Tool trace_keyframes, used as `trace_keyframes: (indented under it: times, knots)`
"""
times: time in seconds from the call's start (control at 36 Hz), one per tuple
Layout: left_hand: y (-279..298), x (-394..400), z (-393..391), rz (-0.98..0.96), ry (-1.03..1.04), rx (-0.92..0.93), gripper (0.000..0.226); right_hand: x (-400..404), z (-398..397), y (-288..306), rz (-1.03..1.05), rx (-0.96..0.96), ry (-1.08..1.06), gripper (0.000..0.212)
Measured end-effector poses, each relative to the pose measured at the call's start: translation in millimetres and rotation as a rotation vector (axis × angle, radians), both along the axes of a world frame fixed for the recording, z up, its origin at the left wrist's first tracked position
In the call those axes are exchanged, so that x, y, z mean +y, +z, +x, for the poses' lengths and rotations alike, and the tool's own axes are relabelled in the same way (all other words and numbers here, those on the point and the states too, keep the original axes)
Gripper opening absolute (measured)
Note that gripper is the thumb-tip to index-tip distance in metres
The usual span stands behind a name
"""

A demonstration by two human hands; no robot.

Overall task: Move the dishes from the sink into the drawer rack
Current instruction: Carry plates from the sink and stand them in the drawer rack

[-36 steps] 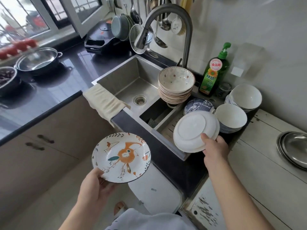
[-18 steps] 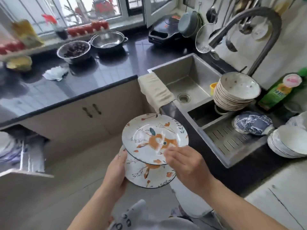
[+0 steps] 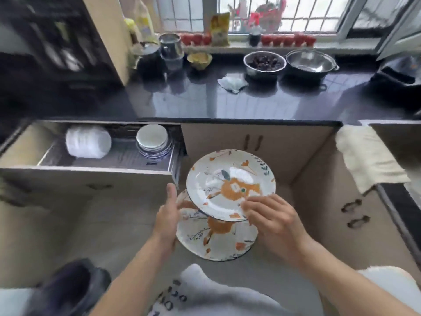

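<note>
I hold two white plates with orange fox prints in front of me, above the floor. The upper plate (image 3: 230,183) is pinched at its near right rim by my right hand (image 3: 271,215). It overlaps the lower plate (image 3: 216,238), which my left hand (image 3: 167,215) grips at its left edge. The open drawer rack (image 3: 109,156) lies up and to the left. It holds a stack of white bowls (image 3: 87,142) on their side and a stack of plates (image 3: 153,140). The sink is out of view to the right.
A dark countertop (image 3: 227,103) runs above the drawer, carrying a metal bowl of dark fruit (image 3: 264,62), a steel pot (image 3: 311,62) and a crumpled cloth (image 3: 232,83). A beige towel (image 3: 364,156) hangs at the right. Cabinet doors (image 3: 252,142) stand behind the plates.
My view has swung left from the sink to the open drawer. Both plates have come along with my hands, the upper one still overlapping the lower.
</note>
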State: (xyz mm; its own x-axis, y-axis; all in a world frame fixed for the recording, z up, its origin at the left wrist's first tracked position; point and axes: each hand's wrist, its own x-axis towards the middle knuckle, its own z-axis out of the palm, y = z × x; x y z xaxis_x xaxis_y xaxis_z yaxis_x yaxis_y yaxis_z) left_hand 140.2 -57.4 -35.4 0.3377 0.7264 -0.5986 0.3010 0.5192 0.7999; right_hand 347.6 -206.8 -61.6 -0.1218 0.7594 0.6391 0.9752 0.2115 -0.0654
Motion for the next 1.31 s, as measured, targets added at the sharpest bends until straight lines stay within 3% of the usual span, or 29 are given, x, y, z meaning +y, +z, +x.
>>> trace_keyframes:
  times: [0.14,0.25,0.42,0.56,0.64,0.69,0.75,0.83,0.86,0.94,1.08,1.22,1.31]
  knots:
    - [4,58,-67,0.053,0.029,0.043,0.075,86,-61,4,-0.04,-0.006,0.167,0.012]
    - [-27,106,-114,0.029,0.115,0.158,0.088,149,-93,5,-0.038,-0.049,0.262,0.015]
    - [-18,164,-149,0.023,0.243,0.175,0.034,242,-132,-3,-0.025,-0.022,0.374,0.015]
    - [-17,233,-176,0.035,0.324,0.19,0.029,323,-160,-14,-0.147,0.07,0.336,0.019]
    - [-18,282,-194,0.035,0.376,0.25,0.033,379,-170,-18,-0.339,0.276,0.24,0.056]
    - [-18,308,-205,0.045,0.412,0.293,0.037,413,-170,-14,-0.446,0.514,0.132,0.069]
    - [-18,335,-217,0.04,0.436,0.326,0.039,451,-169,-5,-0.538,0.811,0.063,0.064]
    - [-16,373,-227,0.04,0.44,0.349,0.037,514,-169,11,-0.808,1.173,0.012,0.035]
    - [-15,383,-228,0.046,0.433,0.345,0.037,531,-171,13,-0.918,1.205,0.019,0.032]
    - [-14,411,-233,0.034,0.411,0.341,0.037,575,-180,11,-1.156,1.27,0.081,0.05]
    - [-16,446,-252,-0.033,0.346,0.327,0.038,613,-202,5,-1.291,1.379,0.045,0.044]
    - [-16,499,-266,-0.042,0.277,0.267,0.04,653,-223,-10,-1.24,1.532,-0.13,0.044]
    - [-25,534,-286,-0.051,0.246,0.285,0.065,673,-237,-22,-1.141,1.628,-0.265,0.046]
